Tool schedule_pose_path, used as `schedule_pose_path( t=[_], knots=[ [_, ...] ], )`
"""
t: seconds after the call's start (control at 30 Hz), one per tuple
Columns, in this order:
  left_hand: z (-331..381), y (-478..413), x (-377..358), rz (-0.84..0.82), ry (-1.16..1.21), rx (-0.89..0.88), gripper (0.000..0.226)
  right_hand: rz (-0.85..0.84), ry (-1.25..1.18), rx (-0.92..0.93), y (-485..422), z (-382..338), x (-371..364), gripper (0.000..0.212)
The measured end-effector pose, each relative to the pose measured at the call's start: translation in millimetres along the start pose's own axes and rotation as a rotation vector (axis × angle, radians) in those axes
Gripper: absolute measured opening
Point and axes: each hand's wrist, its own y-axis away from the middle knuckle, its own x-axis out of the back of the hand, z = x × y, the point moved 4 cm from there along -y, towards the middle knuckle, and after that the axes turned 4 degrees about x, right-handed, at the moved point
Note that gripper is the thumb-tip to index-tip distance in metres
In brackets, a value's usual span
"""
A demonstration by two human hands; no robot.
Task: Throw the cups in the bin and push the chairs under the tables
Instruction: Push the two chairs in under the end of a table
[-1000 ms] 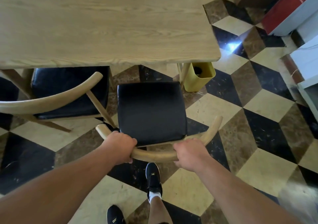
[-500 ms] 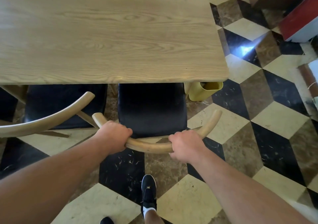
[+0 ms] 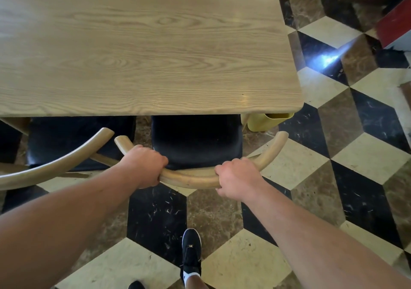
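Observation:
A wooden chair (image 3: 195,142) with a black seat and a curved backrest stands partly beneath the light wooden table (image 3: 142,48). My left hand (image 3: 144,166) grips the left part of its backrest, and my right hand (image 3: 239,177) grips the right part. A second chair (image 3: 66,146) of the same kind stands to the left, its seat partly under the table and its backrest end close to the first chair's. A yellow bin (image 3: 266,121) sits on the floor under the table's right corner, mostly hidden by the tabletop. No cups are in view.
The floor is checkered in black, cream and brown tiles. A red and white box (image 3: 395,26) stands at the far right. My black shoe (image 3: 191,251) is on the floor behind the chair.
The chair has slid forward under the table with both hands on its backrest; more of the black seat and of the yellow bin is now covered by the tabletop. I have stepped closer.

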Motion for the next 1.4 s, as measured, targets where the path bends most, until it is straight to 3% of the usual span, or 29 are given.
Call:
schedule_pose_path(
  t=[0.67, 0.87, 1.07, 1.2, 1.3, 1.4],
  knots=[
    [-4.7, -2.2, -4.1, -0.064, 0.025, -0.030, 0.027, -0.134, -0.050, -0.032, -6.4, -0.7, -2.1, 0.020],
    [-9.6, 7.1, -5.6, 0.060, 0.053, -0.071, 0.040, -0.147, 0.022, -0.134, -1.6, -14.2, 10.7, 0.035],
    [-75.6, 35.3, -26.3, 0.242, 0.029, -0.119, 0.058, -0.133, -0.086, -0.202, -8.7, -54.4, 30.5, 0.036],
    [-132.7, 51.5, -43.7, 0.272, 0.135, -0.022, 0.081, -0.068, -0.191, -0.062, -54.4, -126.6, 51.9, 0.037],
    [-162.9, 60.4, -58.5, 0.313, 0.220, 0.031, 0.086, 0.020, -0.307, -0.092, -96.8, -170.9, 56.8, 0.037],
    [-184.2, 59.9, -75.7, 0.244, 0.411, 0.135, 0.085, 0.106, -0.381, -0.144, -128.1, -187.3, 55.1, 0.036]
  ],
)
